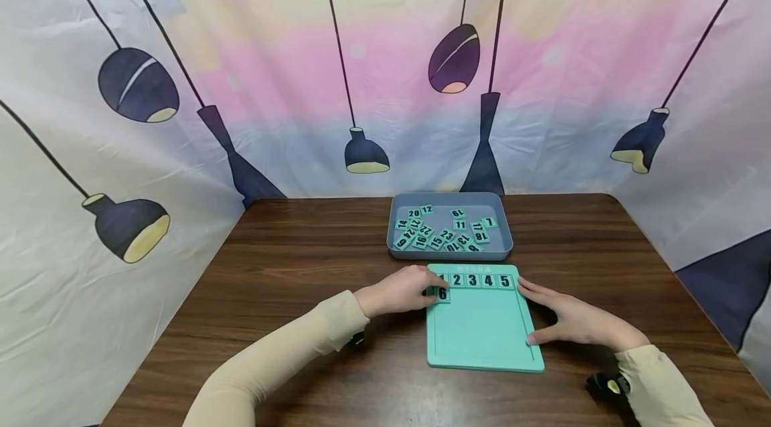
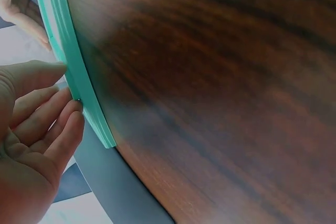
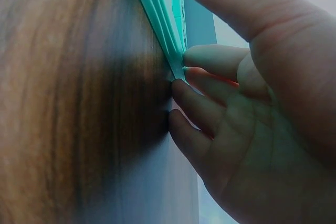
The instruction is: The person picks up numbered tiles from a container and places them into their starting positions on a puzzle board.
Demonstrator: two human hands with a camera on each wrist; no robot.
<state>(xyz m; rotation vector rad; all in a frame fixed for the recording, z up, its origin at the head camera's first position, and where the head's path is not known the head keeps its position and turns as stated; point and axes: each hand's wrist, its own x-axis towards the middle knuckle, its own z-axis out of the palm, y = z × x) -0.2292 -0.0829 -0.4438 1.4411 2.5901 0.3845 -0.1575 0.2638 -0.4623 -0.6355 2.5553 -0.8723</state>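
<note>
Number tile 6 point(image 1: 442, 296) is on the green board point(image 1: 482, 333), a bit right of the middle, in the lower half of the head view. Your left hand point(image 1: 399, 290) pinches it with finger and thumb. Your right hand point(image 1: 575, 321) is open, touching the board's right side. More tiles point(image 1: 446, 235) lie in the gray tray point(image 1: 448, 255) higher up.

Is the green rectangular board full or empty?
The board is partly filled: green square number tiles line its top row; most below is bare.
</note>
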